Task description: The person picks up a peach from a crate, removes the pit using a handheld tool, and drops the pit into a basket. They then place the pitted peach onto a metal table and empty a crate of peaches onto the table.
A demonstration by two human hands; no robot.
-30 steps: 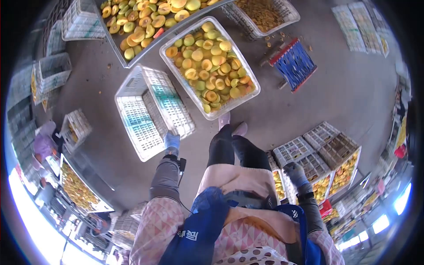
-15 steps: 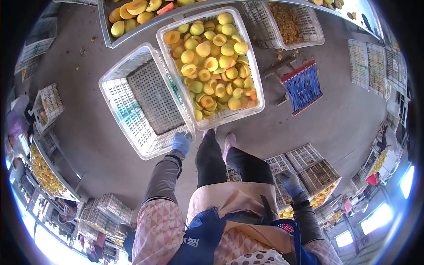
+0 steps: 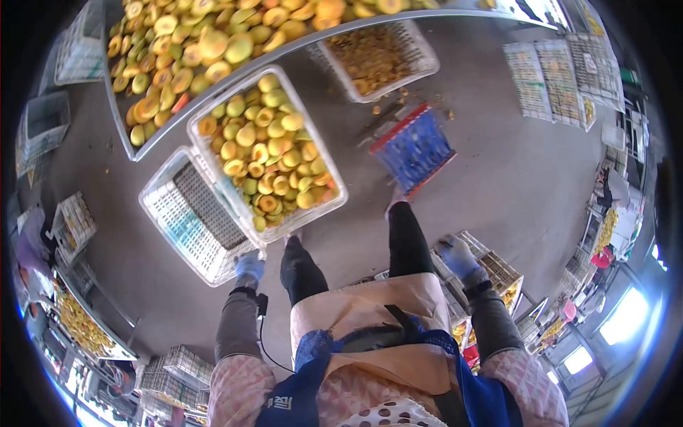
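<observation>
My left hand (image 3: 249, 267), in a blue glove, grips the near corner of an empty white plastic crate (image 3: 171, 206). The crate is tilted and leans beside a fuller white crate (image 3: 307, 219). Halved yellow-green peaches (image 3: 274, 146) fill that second crate; many show hollow centres. My right hand (image 3: 457, 257), also gloved, hangs by my right side with its fingers curled and nothing visible in it. It appears above stacked crates (image 3: 491, 267), apart from them as far as I can tell.
A metal-edged table (image 3: 235, 73) heaped with fruit halves stands ahead. Under its edge sits a crate of brown pits (image 3: 370, 60). A low stool with blue webbing (image 3: 414, 151) is at right. Crate stacks (image 3: 548, 78) and other people line the sides.
The two crates and the stool have shifted left in view, and more of the fruit table shows. My legs have stepped wider apart. My left hand stays on the empty crate's corner.
</observation>
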